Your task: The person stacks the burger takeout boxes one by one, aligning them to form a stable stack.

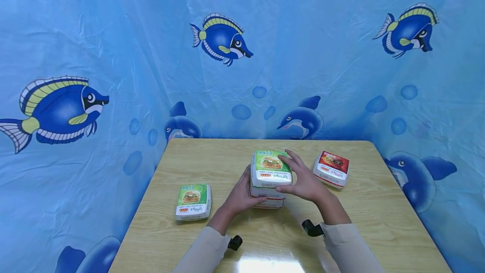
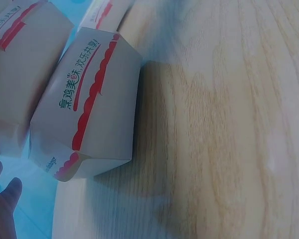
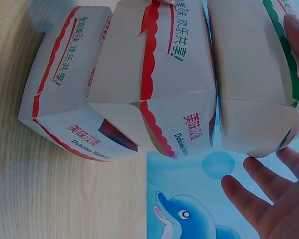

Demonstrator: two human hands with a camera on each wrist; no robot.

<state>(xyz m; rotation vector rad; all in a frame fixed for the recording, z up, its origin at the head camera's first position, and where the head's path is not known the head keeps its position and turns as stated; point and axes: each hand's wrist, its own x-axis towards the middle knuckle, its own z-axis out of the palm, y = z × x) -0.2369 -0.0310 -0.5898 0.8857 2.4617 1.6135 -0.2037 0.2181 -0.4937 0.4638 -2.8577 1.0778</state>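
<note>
Three paper burger boxes stand stacked in the head view. My right hand [image 1: 307, 183] grips the top box [image 1: 270, 167], which has a green lid picture, thumb at its front and fingers over the right side. Below it, the middle box [image 3: 174, 64] with red trim is held by my left hand [image 1: 239, 196], its thumb across the front. The bottom box [image 2: 92, 104], also red-trimmed, rests on the table; the middle one sits slightly askew above it. Left fingertips [image 2: 11, 191] show at the lower left of the left wrist view. Right fingers [image 3: 256, 204] spread by the top box's end.
A green-lidded burger box [image 1: 193, 202] lies on the wooden table [image 1: 182, 243] to the left. To the right sits a red-lidded burger box [image 1: 331, 168]. A blue curtain [image 1: 295, 66] with fish and dolphins rises behind the table and at both sides.
</note>
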